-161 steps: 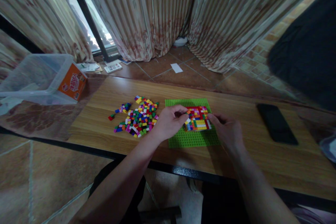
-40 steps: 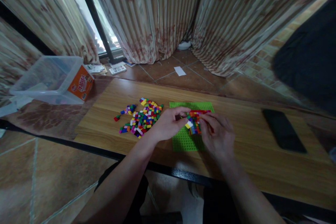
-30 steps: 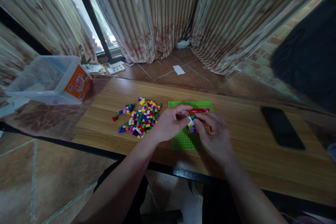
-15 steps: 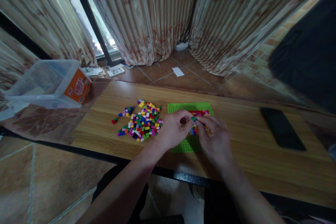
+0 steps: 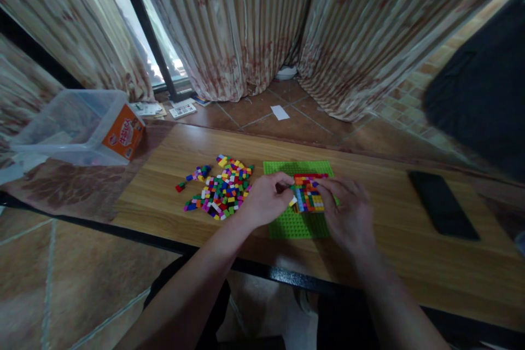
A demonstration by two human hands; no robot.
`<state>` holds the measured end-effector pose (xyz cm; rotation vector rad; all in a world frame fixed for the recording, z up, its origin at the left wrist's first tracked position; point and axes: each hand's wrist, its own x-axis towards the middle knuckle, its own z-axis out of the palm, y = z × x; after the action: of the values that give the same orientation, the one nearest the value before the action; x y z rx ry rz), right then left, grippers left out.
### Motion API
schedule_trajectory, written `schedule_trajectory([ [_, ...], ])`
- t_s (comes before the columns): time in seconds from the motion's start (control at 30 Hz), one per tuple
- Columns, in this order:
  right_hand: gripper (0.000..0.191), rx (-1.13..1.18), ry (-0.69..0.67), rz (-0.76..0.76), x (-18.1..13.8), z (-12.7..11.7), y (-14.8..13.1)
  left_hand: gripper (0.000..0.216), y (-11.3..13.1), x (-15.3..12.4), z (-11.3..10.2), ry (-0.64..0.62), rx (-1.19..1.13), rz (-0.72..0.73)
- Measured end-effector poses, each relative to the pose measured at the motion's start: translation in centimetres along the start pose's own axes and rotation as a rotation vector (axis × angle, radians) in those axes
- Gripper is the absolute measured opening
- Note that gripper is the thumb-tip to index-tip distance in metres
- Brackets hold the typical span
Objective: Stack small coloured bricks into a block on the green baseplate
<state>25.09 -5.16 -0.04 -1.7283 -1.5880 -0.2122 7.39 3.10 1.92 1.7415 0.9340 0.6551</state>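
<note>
Left hand (image 5: 266, 199) pinches yellow-white plastic brick (image 5: 292, 202) within green studded plastic baseplate's (image 5: 295, 227) edges; right hand (image 5: 348, 212) part-curled, hold unclear; slack pinch risks drop.

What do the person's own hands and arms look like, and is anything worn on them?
The left hand and right hand are both ungloved. No ring, watch or bracelet shows. The forearms are bare, with no sleeve in view. Dark clothing covers the legs.

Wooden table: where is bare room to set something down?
Bare wood shows between the right hand and the phone, and left of the loose bricks. Crowded: the green baseplate, with the brick build and left hand over it.
</note>
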Motion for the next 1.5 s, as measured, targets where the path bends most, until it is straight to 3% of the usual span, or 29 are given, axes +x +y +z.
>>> schedule_trajectory([
  [0.3,0.027,-0.01,-0.113,-0.061,0.3,0.3,-0.3,0.037,0.4,-0.5,0.0,-0.158,0.018,0.045],
  [0.7,0.026,0.056,-0.037,-0.004,0.5,1.0,-0.3,0.046,-0.1,-0.3,0.4,-0.211,0.077,0.047],
  [1.1,0.022,0.004,-0.032,-0.1,-0.4,0.7,-0.8,0.05,-0.1,-0.3,0.5,-0.19,0.074,0.046],
  [1.5,0.022,0.034,-0.057,-0.086,-0.2,0.8,-0.7,0.031,-0.8,0.1,-0.8,-0.104,-0.022,0.035],
])
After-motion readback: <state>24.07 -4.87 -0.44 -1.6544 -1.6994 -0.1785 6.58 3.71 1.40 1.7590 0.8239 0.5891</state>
